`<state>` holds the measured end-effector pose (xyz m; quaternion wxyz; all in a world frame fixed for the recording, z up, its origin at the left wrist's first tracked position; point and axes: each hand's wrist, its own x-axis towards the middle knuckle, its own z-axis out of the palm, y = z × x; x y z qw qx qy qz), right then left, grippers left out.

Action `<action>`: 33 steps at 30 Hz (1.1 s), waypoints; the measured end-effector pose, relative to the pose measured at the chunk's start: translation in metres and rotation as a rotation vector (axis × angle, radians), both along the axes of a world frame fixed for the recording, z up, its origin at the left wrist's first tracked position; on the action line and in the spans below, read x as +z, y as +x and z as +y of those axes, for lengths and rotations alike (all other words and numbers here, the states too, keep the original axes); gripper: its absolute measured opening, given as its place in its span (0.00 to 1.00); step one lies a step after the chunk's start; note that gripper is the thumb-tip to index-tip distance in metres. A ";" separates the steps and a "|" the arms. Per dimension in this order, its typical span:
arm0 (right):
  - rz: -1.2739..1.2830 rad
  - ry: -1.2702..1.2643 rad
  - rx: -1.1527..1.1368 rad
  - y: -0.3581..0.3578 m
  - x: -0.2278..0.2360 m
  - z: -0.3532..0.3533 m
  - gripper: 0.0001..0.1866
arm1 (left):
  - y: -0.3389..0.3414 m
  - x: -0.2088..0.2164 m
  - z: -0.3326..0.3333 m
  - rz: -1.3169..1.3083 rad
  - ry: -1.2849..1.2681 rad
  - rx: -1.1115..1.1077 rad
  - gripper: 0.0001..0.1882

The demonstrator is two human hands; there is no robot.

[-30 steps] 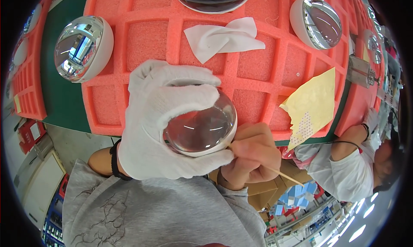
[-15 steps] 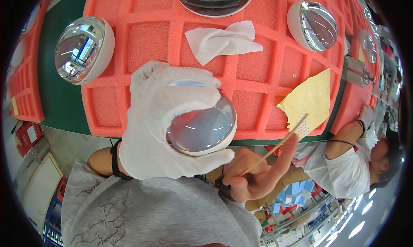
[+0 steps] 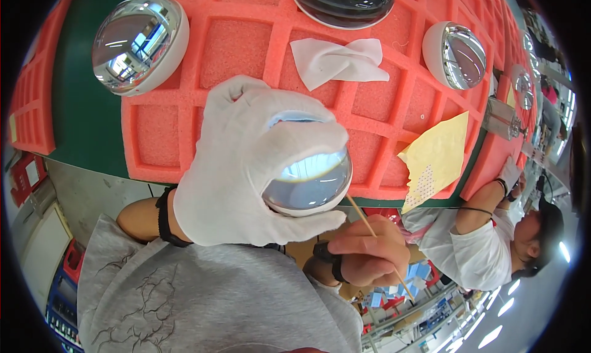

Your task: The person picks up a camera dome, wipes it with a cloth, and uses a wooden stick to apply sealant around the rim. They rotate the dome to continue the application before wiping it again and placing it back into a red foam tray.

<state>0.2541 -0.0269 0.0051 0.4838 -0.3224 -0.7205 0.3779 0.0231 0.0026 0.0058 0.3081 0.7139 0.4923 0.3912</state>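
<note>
In a white glove, my left hand [image 3: 225,168] is wrapped round a clear glass dome lens [image 3: 311,190] with a pale rim, its fingers across the top and the thumb beneath. My bare right hand [image 3: 372,251], just right of and below the lens, is closed on a thin wooden stick [image 3: 361,216]. The stick's upper end is at the lens's lower right rim; whether it touches cannot be made out. Its other end slants down to the right, past my fingers. Beyond my left hand, a crumpled white wipe [image 3: 338,60] lies on the pink foam tray [image 3: 252,11].
Shiny domes stand on the foam: a mirrored one [image 3: 140,45] at left, a dark one [image 3: 345,2] at the far side, another mirrored one [image 3: 462,56] at right. Yellow torn paper [image 3: 438,156] lies at the tray's near right. A co-worker [image 3: 486,242] is at the right.
My right hand has turned the stick from pointing up right, by the yellow paper, to up left at the lens's rim. The view has shifted a little; my left hand keeps its hold.
</note>
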 end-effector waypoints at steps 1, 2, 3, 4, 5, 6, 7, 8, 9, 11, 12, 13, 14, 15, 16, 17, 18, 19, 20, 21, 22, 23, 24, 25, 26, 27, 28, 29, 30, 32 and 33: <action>-0.001 -0.003 0.005 -0.002 0.001 0.000 0.22 | 0.000 0.001 0.001 0.006 -0.009 0.000 0.42; -0.033 0.064 -0.087 -0.005 0.001 -0.001 0.20 | 0.000 0.002 0.003 0.009 -0.018 -0.006 0.42; -0.064 0.132 -0.178 -0.010 0.002 -0.003 0.19 | 0.001 0.003 0.004 0.012 -0.026 -0.013 0.42; -0.096 0.199 -0.270 -0.013 0.002 -0.003 0.17 | 0.001 0.004 0.004 0.007 -0.028 -0.014 0.42; -0.101 0.198 -0.271 -0.015 0.002 -0.002 0.17 | 0.001 0.004 0.005 0.016 -0.027 -0.008 0.42; -0.184 0.178 -0.285 -0.017 0.002 0.000 0.19 | 0.001 0.004 0.005 0.024 -0.026 -0.001 0.42; -0.264 0.158 -0.296 -0.018 0.001 0.003 0.21 | 0.001 0.004 0.005 0.036 -0.024 0.009 0.42; -0.343 0.139 -0.305 -0.019 0.000 0.005 0.22 | 0.001 0.004 0.006 0.034 -0.025 0.011 0.42; -0.345 0.139 -0.304 -0.018 0.000 0.005 0.22 | 0.002 0.004 0.006 0.045 -0.021 0.009 0.42; -0.359 0.098 -0.334 -0.015 -0.003 0.005 0.14 | 0.003 0.004 0.006 0.068 -0.014 0.006 0.43; -0.364 0.078 -0.349 -0.015 -0.003 0.005 0.10 | 0.002 0.003 0.006 0.069 -0.014 0.008 0.43; -0.363 0.079 -0.347 -0.015 -0.003 0.005 0.10 | 0.002 0.003 0.006 0.085 -0.012 -0.003 0.42; -0.420 0.048 -0.365 -0.016 -0.002 0.005 0.09 | 0.002 0.002 0.006 0.100 -0.010 -0.014 0.42; -0.476 0.017 -0.382 -0.016 -0.002 0.004 0.08 | 0.001 0.002 0.006 0.116 -0.008 -0.025 0.42; -0.534 -0.014 -0.398 -0.017 -0.002 0.004 0.07 | 0.001 0.001 0.005 0.117 -0.008 -0.024 0.42; -0.534 -0.014 -0.397 -0.016 -0.002 0.003 0.07 | 0.001 -0.001 0.006 0.113 0.020 -0.053 0.40; -0.510 -0.017 -0.398 -0.016 -0.003 0.003 0.06 | 0.001 -0.002 0.006 0.108 0.047 -0.082 0.39; -0.486 -0.020 -0.399 -0.015 -0.004 0.002 0.06 | 0.000 -0.003 0.006 0.104 0.075 -0.111 0.38; -0.463 -0.023 -0.400 -0.015 -0.005 0.001 0.05 | 0.001 -0.003 0.006 0.104 0.073 -0.109 0.38; -0.463 -0.025 -0.398 -0.015 -0.006 0.001 0.05 | 0.001 -0.003 0.007 0.077 0.078 -0.117 0.36; -0.457 -0.024 -0.402 -0.014 -0.007 0.000 0.06 | 0.002 -0.003 0.007 0.048 0.084 -0.125 0.35; -0.451 -0.023 -0.405 -0.014 -0.007 0.000 0.06 | 0.003 -0.003 0.008 0.019 0.089 -0.133 0.34; -0.444 -0.022 -0.409 -0.014 -0.007 0.000 0.06 | 0.003 -0.004 0.008 0.017 0.087 -0.132 0.34; -0.446 -0.024 -0.407 -0.014 -0.008 -0.001 0.06 | 0.002 -0.005 0.008 0.002 0.093 -0.138 0.33; -0.444 -0.029 -0.410 -0.014 -0.008 -0.001 0.06 | 0.002 -0.006 0.008 -0.012 0.098 -0.144 0.33; -0.441 -0.034 -0.413 -0.014 -0.009 0.000 0.06 | 0.002 -0.007 0.008 -0.027 0.105 -0.150 0.33; -0.438 -0.038 -0.415 -0.014 -0.009 0.000 0.05 | 0.001 -0.007 0.009 -0.027 0.104 -0.148 0.33; -0.438 -0.038 -0.412 -0.014 -0.009 0.000 0.05 | -0.001 -0.006 0.009 -0.035 0.081 -0.165 0.33; -0.436 -0.039 -0.415 -0.014 -0.009 -0.001 0.05 | -0.002 -0.005 0.009 -0.043 0.057 -0.181 0.33; -0.431 -0.042 -0.420 -0.014 -0.011 -0.002 0.06 | -0.004 -0.005 0.008 -0.050 0.033 -0.193 0.33; -0.430 -0.042 -0.416 -0.013 -0.012 -0.002 0.06 | -0.004 -0.006 0.008 -0.058 0.027 -0.201 0.33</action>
